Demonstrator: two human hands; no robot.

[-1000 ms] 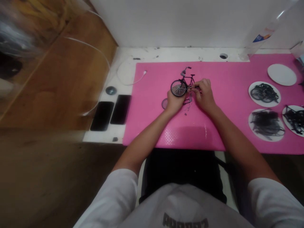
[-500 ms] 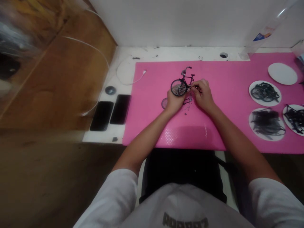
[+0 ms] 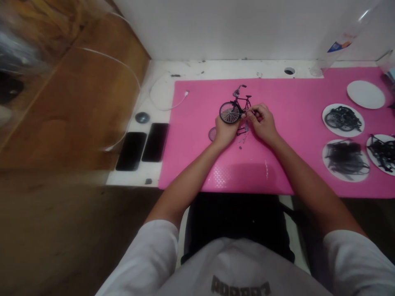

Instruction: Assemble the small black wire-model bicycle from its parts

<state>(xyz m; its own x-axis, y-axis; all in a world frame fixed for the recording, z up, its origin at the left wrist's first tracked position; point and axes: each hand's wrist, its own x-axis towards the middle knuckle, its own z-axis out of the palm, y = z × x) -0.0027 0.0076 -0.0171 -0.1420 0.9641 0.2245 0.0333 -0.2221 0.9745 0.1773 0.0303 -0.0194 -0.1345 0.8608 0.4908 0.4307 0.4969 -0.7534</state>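
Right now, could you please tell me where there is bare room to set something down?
The pink mat is bare between the right hand and the loaded plates, and between the left forearm and the phones. Another patch lies between both forearms. It is crowded around the small bicycle and loose bits, and among the plates.

The black wire-spoked model bicycle (image 3: pixel 230 112) is hiding part of the left hand (image 3: pixel 226 130). The right hand's (image 3: pixel 263 123) fingers are obscuring the bicycle's rear; their grip is not showing clearly. Dark parts on the lower-left white round plate (image 3: pixel 345 160) are blurring together. The picture's right edge is cutting off the white round plate of black frames (image 3: pixel 382 153). The grey specks (image 3: pixel 243 139) are appearing too small to identify.
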